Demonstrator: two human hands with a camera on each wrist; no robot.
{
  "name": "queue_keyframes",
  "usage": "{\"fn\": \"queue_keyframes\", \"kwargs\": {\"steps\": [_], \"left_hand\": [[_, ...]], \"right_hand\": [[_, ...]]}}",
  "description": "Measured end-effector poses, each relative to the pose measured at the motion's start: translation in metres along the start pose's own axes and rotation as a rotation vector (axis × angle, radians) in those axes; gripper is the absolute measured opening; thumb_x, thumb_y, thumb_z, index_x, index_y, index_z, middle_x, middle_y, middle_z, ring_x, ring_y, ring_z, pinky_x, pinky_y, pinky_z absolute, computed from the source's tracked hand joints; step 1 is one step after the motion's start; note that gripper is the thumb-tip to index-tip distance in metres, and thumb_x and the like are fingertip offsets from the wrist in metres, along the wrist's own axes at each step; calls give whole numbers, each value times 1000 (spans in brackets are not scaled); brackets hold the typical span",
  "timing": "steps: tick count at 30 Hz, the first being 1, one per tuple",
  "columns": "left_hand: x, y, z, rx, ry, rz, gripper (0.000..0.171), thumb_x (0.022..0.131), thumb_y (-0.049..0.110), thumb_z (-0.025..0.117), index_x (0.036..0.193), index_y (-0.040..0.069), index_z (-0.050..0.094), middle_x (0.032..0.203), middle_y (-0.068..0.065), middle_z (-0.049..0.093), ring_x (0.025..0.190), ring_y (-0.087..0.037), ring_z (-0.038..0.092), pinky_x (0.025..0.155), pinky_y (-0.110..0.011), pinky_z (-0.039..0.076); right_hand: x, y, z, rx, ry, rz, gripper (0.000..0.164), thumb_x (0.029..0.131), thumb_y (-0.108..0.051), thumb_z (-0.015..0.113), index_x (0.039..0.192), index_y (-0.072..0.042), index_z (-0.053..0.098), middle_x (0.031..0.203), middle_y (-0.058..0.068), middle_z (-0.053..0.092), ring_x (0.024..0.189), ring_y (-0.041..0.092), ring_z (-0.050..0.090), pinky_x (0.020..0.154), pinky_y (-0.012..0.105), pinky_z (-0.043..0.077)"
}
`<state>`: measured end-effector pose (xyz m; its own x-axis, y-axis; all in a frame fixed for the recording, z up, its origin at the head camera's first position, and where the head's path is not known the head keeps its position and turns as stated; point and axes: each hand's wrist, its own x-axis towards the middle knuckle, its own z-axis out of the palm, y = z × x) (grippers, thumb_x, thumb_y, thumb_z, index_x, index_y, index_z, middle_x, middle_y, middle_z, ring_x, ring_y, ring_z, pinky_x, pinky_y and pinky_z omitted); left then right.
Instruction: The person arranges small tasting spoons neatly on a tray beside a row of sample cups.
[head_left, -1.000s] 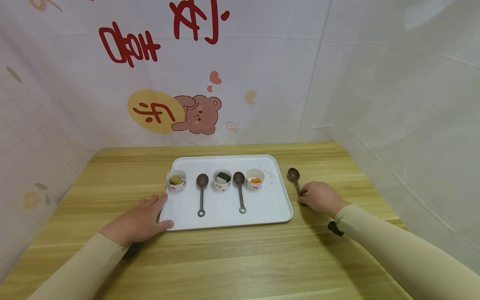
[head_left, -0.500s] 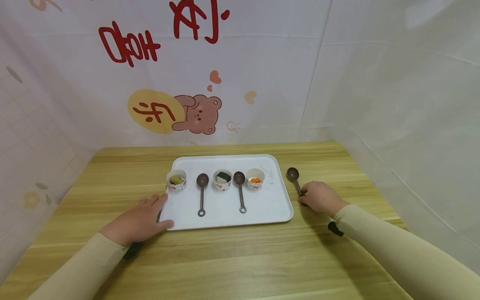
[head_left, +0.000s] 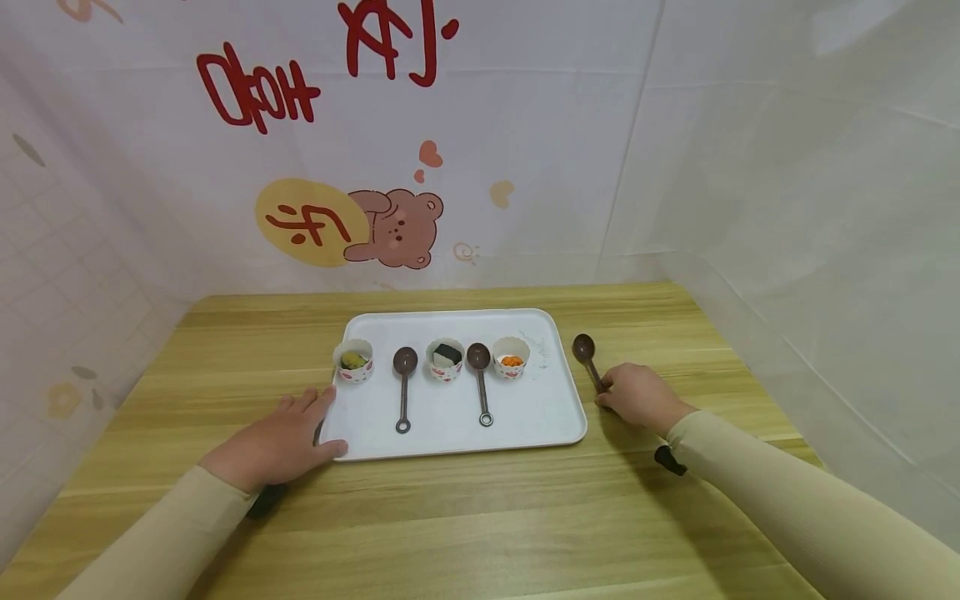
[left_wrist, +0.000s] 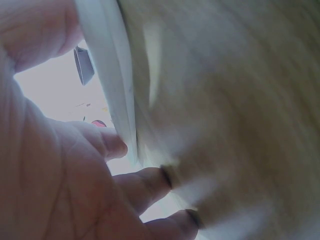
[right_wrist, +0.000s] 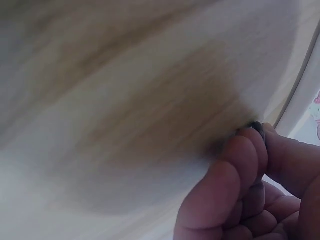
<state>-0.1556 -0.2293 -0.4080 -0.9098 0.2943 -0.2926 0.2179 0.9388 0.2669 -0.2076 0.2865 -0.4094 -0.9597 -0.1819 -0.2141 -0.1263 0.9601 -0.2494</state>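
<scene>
Across the wooden counter (head_left: 480,517) we see a white tray (head_left: 532,408) lying flat near the middle. Our left hand (head_left: 273,446) rests beside the tray's left edge, fingers spread and straight, the thumb touching its front left corner. Our right hand (head_left: 637,396) lies on the counter just right of the tray, fingers curled and pinching the handle of a brown spoon (head_left: 587,354), whose bowl points away from us. On the tray stand three small paper cups (head_left: 446,360) in a row, with two more brown spoons (head_left: 403,387) lying between them, handles toward us.
</scene>
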Motion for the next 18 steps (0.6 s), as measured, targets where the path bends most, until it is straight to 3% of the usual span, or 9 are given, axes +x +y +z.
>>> {"fn": "queue_keyframes", "kwargs": {"steps": [18], "left_hand": [[-3,1,0,-7,17,20,101,98,63,63,163,-5,28,162,-43,27,145,-71,24,111,-77,35]], "right_hand": [[-1,2,3,13,28,2,26,98,-21,74,110,2,77,109,17,78,80,22,60,76,40,52]]}}
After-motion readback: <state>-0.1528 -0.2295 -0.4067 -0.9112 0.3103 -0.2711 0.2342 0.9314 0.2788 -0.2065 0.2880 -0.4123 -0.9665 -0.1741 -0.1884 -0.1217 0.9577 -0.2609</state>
